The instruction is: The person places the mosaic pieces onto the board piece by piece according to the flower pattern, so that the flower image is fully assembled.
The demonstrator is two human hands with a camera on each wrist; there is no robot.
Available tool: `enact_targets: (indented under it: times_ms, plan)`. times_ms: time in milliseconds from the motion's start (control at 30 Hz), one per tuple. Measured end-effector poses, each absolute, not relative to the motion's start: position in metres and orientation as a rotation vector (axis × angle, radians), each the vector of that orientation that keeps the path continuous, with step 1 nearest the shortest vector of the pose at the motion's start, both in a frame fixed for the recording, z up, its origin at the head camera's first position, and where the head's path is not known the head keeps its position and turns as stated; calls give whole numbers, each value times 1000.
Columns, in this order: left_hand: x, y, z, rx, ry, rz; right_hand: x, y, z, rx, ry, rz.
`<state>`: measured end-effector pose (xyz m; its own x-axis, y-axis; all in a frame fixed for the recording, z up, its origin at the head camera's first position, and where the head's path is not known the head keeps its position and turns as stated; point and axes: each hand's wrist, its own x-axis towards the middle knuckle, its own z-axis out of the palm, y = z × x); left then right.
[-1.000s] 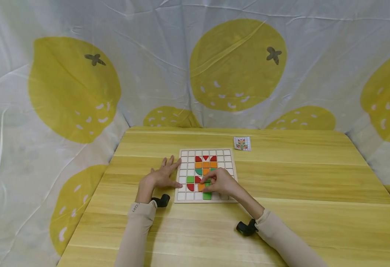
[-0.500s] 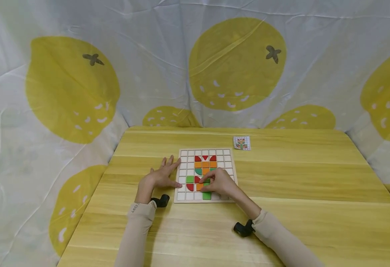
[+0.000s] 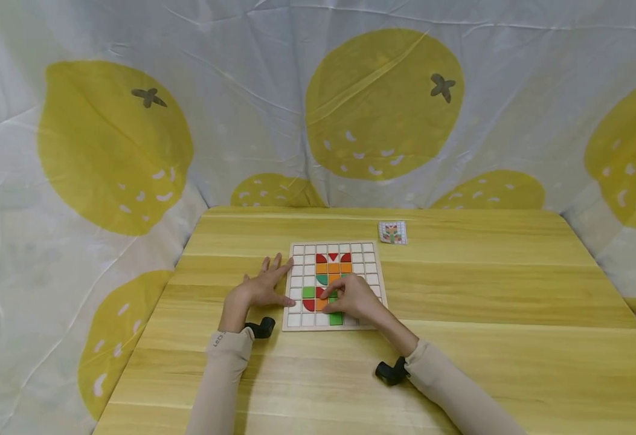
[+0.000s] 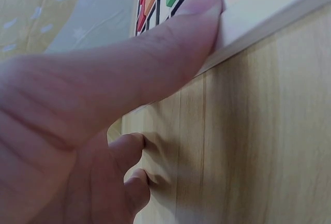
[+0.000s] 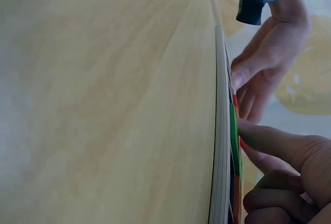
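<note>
A white gridded wooden board [image 3: 301, 330] lies on the table, its cells partly filled with red, orange and green tiles. With fingers spread, my left hand [image 3: 260, 288] rests at the board's left edge; in the left wrist view its thumb [image 4: 196, 22] presses on the rim. My right hand [image 3: 357, 297] reaches over the lower middle, thumb and forefinger pinching an orange square tile [image 3: 320, 304] in a cell. Left of that tile is a red quarter-round tile [image 3: 308, 305], with a light green square tile [image 3: 308, 292] above it. The right hand partly hides tiles beneath it.
A small pattern card [image 3: 392, 232] lies beyond the board's upper right corner on the wooden table [image 3: 486, 290]. Black wrist cameras [image 3: 391, 372] hang under both forearms. A lemon-print cloth [image 3: 231, 109] encloses the back and sides.
The orange square tile has shifted slightly left and now lies squarely in its cell beside the red quarter-round tile, my right hand moving with it. My left hand stays at the board's edge.
</note>
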<state>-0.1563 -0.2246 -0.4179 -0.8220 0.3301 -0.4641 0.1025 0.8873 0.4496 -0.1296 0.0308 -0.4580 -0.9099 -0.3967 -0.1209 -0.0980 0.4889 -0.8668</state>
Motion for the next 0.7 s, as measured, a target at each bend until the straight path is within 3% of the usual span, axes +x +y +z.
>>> enact_targets:
  times_ms: [700]
  plan:
    - [-158,-222,-419,314,2503,555,-129,33,-455,-401,2461,-1341]
